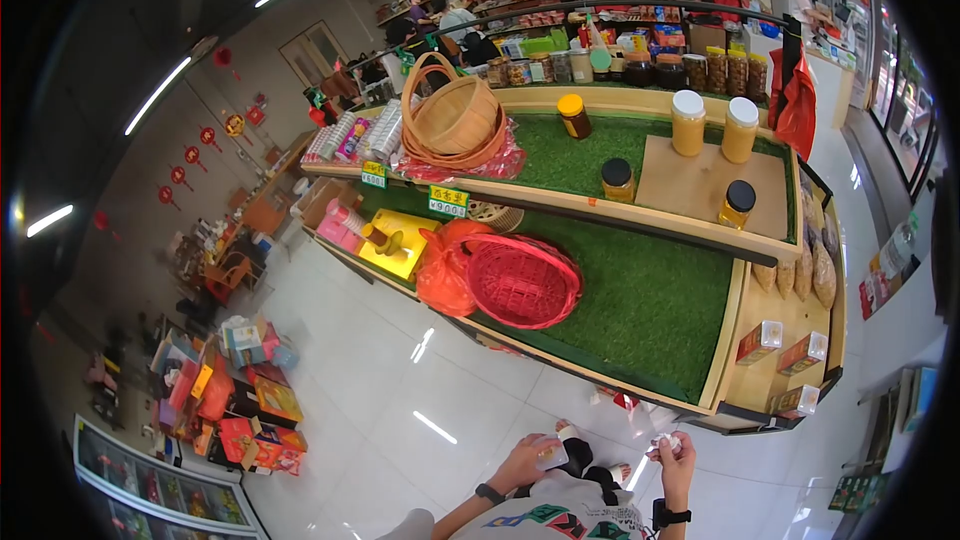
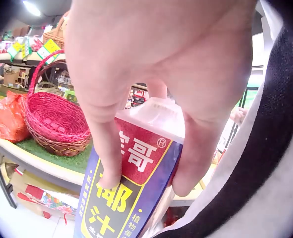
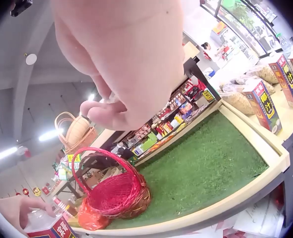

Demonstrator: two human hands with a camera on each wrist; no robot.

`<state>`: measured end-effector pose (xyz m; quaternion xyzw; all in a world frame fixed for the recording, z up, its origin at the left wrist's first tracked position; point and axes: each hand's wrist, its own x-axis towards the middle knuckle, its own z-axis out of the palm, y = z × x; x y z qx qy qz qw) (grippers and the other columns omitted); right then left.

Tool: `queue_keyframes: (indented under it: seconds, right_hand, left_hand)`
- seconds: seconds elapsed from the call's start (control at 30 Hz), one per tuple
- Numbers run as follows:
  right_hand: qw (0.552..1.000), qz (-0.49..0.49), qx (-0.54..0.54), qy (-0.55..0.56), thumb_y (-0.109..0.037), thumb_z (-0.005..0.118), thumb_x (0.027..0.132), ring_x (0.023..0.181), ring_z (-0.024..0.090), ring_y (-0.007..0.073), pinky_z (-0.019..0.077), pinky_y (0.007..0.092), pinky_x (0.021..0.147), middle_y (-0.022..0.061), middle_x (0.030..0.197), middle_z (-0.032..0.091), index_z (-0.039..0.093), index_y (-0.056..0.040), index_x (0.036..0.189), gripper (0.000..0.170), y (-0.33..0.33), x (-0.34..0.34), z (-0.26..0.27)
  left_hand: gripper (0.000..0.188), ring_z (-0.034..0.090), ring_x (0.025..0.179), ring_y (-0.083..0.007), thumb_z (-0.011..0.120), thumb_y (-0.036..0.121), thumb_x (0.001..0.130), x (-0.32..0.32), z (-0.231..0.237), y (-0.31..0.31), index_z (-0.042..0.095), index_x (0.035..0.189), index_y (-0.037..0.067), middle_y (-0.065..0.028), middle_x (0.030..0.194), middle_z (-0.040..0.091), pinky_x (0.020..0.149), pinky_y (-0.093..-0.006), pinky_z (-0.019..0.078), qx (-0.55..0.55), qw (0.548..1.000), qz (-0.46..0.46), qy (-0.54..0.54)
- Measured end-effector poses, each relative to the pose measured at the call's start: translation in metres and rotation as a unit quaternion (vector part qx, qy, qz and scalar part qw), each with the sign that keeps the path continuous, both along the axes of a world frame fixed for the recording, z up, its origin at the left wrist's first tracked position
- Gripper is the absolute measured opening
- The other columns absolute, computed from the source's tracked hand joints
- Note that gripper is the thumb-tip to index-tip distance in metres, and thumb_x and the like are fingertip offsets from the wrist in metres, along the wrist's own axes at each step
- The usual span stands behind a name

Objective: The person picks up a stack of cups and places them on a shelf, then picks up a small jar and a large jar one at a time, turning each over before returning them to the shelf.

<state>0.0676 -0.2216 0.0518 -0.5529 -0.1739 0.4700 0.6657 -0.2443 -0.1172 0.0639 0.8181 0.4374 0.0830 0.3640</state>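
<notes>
My left hand (image 1: 515, 466) grips a coconut juice carton (image 2: 131, 173) by its upper part, fingers on one side and thumb on the other in the left wrist view. The carton is blue, red and yellow with a pale clear top. My right hand (image 1: 678, 462), raised at the right of my body, pinches a small crumpled white wad (image 1: 665, 443); its material is too small to make out. In the right wrist view the right hand (image 3: 126, 59) has curled fingers and hides what they hold. Similar coconut juice cartons (image 3: 262, 106) stand on the wooden shelf end.
Ahead is a two-level display stand with green turf (image 1: 650, 315). On it are a red wicker basket (image 1: 525, 280), an orange plastic bag (image 1: 447, 265) and a yellow box (image 1: 400, 243). Jars (image 1: 688, 125) stand on the upper level. Stacked boxes (image 1: 250, 390) lie on the floor at left.
</notes>
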Motion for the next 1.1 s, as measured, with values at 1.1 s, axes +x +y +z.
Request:
queue_keyframes:
  seconds: [1.1]
  right_hand:
    - [0.983,-0.158,-0.062,0.070,-0.013,0.064,0.100,0.076,0.072,0.0188,0.0563,0.0268,0.067,0.0146,0.091,0.072,0.061,0.0057,0.118,0.026,-0.042,0.065,-0.015]
  left_hand:
    - [0.059,0.060,0.116,-0.0397,0.078,0.005,0.064,0.207,0.048,0.062,0.067,0.121,0.014,-0.0202,0.129,0.060,0.099,-0.0437,0.0504,0.019,0.985,-0.130,-0.111]
